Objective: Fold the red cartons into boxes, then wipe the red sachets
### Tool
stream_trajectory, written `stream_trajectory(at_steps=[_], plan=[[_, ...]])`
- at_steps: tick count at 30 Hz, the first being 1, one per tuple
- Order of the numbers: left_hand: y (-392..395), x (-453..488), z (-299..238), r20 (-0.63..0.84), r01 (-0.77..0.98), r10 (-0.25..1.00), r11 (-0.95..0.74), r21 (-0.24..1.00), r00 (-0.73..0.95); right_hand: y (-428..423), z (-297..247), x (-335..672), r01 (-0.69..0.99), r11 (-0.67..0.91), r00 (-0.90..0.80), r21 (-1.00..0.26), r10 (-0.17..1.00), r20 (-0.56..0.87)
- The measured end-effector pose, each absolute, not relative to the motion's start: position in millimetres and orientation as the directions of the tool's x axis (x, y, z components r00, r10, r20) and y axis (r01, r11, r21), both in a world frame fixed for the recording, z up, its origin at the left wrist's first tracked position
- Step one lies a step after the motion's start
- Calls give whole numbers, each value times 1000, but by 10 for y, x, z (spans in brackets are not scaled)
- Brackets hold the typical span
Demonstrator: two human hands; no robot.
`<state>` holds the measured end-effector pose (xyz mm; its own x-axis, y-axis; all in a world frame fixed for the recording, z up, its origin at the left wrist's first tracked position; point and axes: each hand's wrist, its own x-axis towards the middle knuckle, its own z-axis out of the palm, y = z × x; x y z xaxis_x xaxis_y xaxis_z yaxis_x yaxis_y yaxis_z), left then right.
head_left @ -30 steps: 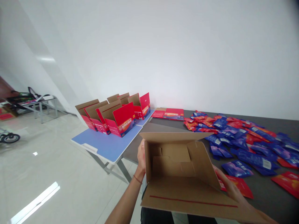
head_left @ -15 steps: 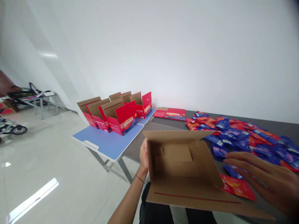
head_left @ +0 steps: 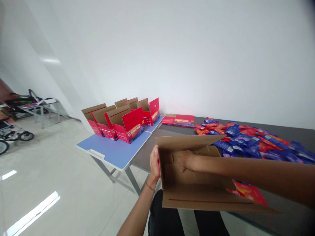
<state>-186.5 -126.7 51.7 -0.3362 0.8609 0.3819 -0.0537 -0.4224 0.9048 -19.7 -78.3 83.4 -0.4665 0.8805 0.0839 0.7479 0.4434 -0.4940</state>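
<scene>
An open cardboard box (head_left: 187, 190), brown inside with its flaps spread, is tilted toward me at the table's edge. My left hand (head_left: 155, 164) grips its left wall from outside, with the fingers partly hidden behind it. Inside the box, my right hand (head_left: 187, 160) is curled into a fist against the bottom flaps, and nothing shows in it. The right forearm crosses over the box's right side. A red pouch (head_left: 251, 193) lies beside the box under that forearm.
Blue and red pouches (head_left: 241, 137) are heaped on the dark table (head_left: 169, 132). Flattened red cartons (head_left: 178, 120) lie at the back. Several open red boxes (head_left: 133, 126) stand on the blue table (head_left: 110, 150) at left. A wheeled frame (head_left: 14, 134) is on the floor far left.
My right hand has moved left from above the pouches into the box and closed from spread fingers to a fist. The box has shifted slightly right, with my left hand still on it.
</scene>
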Motion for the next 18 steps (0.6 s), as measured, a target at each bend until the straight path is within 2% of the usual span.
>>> stream_trajectory(at_steps=[3,7,13,18], plan=[[-1276,-1819,542,404,-192,862,-472,861,-307,-757,829,-173,815,546,-576,-195,799,-171],[-1303,-1775,571,433,-242,864,-491,837,-257,-854,885,-81,771,636,-598,15,733,-325],[-1363,-1760,570,452,-191,869,-487,852,-203,-888,817,-77,770,631,-558,93,737,-381],[-1377,-1747,556,462,-206,869,-492,846,-176,-771,680,-166,744,668,-602,18,681,-418]])
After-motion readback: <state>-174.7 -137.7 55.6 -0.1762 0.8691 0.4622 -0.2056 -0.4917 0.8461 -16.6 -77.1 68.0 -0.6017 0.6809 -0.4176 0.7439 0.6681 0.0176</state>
